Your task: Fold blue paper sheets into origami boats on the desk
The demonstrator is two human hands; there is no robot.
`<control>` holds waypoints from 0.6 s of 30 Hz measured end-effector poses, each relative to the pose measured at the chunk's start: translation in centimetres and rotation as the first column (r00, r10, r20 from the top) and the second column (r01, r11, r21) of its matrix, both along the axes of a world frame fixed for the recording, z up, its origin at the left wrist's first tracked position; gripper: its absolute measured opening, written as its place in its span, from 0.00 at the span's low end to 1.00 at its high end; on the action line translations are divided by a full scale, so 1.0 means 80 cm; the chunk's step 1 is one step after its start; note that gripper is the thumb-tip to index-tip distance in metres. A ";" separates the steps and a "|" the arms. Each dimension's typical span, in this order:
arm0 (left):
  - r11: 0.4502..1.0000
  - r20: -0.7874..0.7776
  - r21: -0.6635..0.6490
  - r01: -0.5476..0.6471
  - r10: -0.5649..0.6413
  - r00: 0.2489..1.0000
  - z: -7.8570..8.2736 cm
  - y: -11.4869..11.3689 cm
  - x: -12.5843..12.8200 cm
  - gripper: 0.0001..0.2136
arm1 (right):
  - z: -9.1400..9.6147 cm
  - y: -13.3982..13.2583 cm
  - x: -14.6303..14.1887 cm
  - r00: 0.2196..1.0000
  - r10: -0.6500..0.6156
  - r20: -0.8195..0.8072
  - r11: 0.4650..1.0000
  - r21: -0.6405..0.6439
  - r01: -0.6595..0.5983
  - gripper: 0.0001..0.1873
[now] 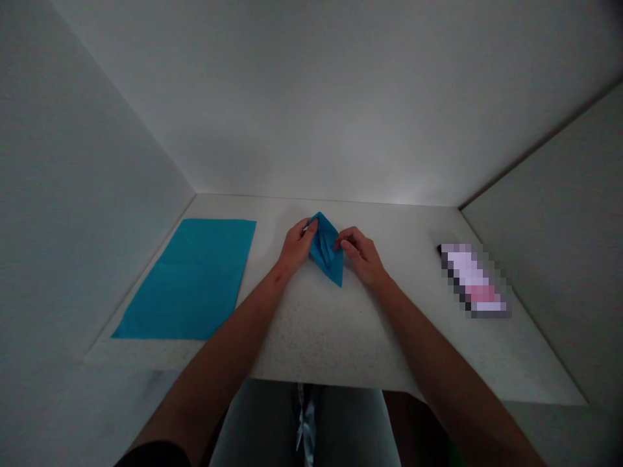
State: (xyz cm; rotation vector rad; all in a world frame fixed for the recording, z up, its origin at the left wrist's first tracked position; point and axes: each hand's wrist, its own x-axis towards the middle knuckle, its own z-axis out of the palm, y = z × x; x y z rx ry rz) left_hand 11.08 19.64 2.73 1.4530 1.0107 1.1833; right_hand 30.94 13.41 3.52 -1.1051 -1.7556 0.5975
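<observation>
A small folded blue paper shape (327, 254), pointed at its near end, lies on the white table (331, 324) in front of me. My left hand (294, 246) pinches its upper left edge with thumb and fingers closed on the paper. My right hand (361, 256) presses and grips its right side, fingers curled onto a flap. Both forearms reach in from the near edge.
A flat sheet of blue paper (192, 279) lies at the left of the table by the left wall. A blurred-out oblong object (473, 280) rests at the right. White walls close in the table on the left, back and right.
</observation>
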 end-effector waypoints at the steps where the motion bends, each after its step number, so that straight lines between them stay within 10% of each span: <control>1: 1.000 -0.013 0.022 0.007 -0.007 1.000 0.002 -0.004 0.002 0.23 | -0.001 0.001 0.000 0.998 -0.055 0.007 0.998 -0.029 0.055 0.22; 12: 0.944 -0.132 0.252 0.211 -0.183 0.974 0.012 -0.031 0.011 0.21 | 0.007 0.005 -0.005 0.970 -0.241 0.039 0.970 -0.015 0.242 0.11; 18: 0.863 -0.170 0.407 0.298 -0.249 0.954 0.001 -0.033 0.014 0.39 | 0.017 0.004 -0.007 0.970 -0.223 -0.097 0.974 -0.051 0.219 0.12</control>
